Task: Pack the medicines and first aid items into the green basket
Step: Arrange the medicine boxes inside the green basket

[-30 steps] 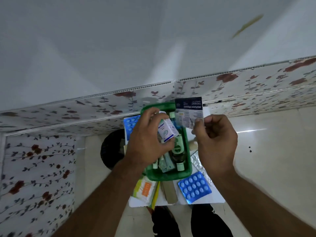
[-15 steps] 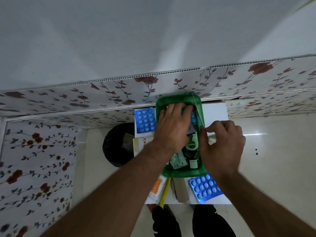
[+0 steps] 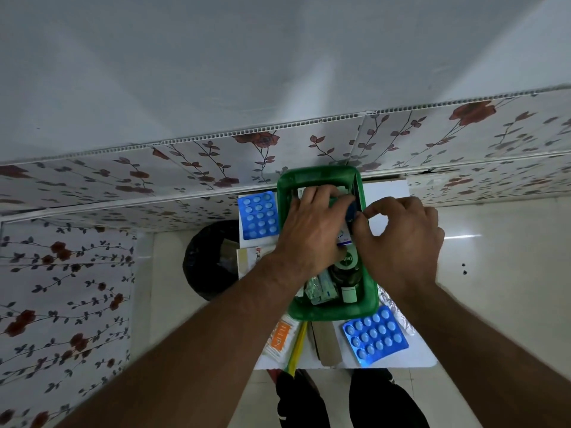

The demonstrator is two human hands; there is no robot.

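Note:
The green basket stands in the middle of a small white table. Inside it lie a Dettol bottle, some foil strips and a white medicine box. My left hand reaches down into the basket, with its fingers closed over that box. My right hand rests at the basket's right rim. Its thumb and forefinger pinch a dark tablet card that stands on edge along the right wall. The box is mostly hidden under my left hand.
On the table outside the basket lie a blue blister pack at the left and another at the front right. An orange packet, a yellow item, a brown box and a silver strip lie there too. A black bin stands left of the table.
Both hands came down from above the basket. My left hand carried the white box into it, and my right hand lowered the dark card against the right wall.

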